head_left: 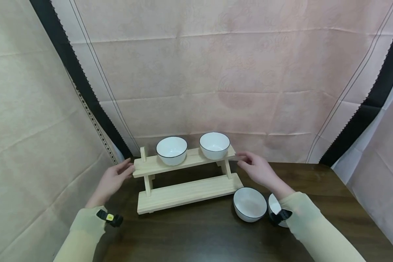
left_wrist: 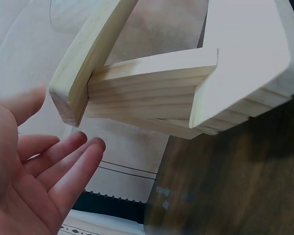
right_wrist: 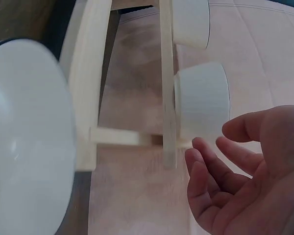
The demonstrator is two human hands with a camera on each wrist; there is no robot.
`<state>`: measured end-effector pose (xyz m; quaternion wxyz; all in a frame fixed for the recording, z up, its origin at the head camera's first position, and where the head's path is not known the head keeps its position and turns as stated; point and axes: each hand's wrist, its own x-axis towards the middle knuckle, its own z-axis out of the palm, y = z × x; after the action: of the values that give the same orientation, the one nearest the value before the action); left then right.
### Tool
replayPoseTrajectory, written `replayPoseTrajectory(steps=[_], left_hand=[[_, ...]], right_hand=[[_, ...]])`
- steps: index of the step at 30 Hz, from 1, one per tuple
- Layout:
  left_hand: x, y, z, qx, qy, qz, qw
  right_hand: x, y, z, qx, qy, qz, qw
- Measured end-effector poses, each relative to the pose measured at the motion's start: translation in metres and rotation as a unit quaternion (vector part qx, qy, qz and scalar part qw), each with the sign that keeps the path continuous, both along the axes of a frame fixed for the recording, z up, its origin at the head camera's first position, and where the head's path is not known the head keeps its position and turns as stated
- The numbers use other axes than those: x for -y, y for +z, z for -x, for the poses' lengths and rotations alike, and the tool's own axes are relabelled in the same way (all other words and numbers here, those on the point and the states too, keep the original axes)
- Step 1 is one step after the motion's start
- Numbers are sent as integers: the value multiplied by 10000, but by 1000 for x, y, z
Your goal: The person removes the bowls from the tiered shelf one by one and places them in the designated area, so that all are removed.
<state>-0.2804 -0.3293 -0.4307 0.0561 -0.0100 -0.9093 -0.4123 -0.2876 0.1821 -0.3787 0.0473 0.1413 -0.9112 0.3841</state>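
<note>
A two-tier rack of pale wood [head_left: 190, 192] stands on the table at a slight slant. On its upper tier are two white bowls with dark rims, one bowl [head_left: 171, 150] toward the left and another bowl [head_left: 214, 145] near the right end. My left hand [head_left: 112, 182] is beside the upper tier's left end; in the left wrist view its fingers [left_wrist: 73, 181] are relaxed and apart from the wood. At the opposite end is my right hand [head_left: 258, 170], loosely curled. The right wrist view shows these fingers [right_wrist: 225, 178] close to the right-hand bowl [right_wrist: 202, 103], holding nothing.
A third white bowl [head_left: 250, 204] sits on the dark wooden table [head_left: 190, 236], near the rack's front right corner. Partly hidden behind my right wrist is one more bowl [head_left: 273, 204]. Pale cloth [head_left: 222, 72] hangs behind the table and at both sides.
</note>
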Motion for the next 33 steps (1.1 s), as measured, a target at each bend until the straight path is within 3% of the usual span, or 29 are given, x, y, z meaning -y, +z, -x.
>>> replayPoseTrajectory(steps=[9,18,25,33], left_hand=[[1,6,11,-95,-246,421,9988],[4,10,10,-75,-621,541,9966],[3,17,10,-81,-811,875,9928],[4,23,9,207,-835,981,9914]], right_hand=[[29,12,25,225,-202,693,9971],[45,14,39,544,-315,1334,9891],[50,16,44,708,-334,1438,9865],[51,13,50,722,-461,1395,9865]])
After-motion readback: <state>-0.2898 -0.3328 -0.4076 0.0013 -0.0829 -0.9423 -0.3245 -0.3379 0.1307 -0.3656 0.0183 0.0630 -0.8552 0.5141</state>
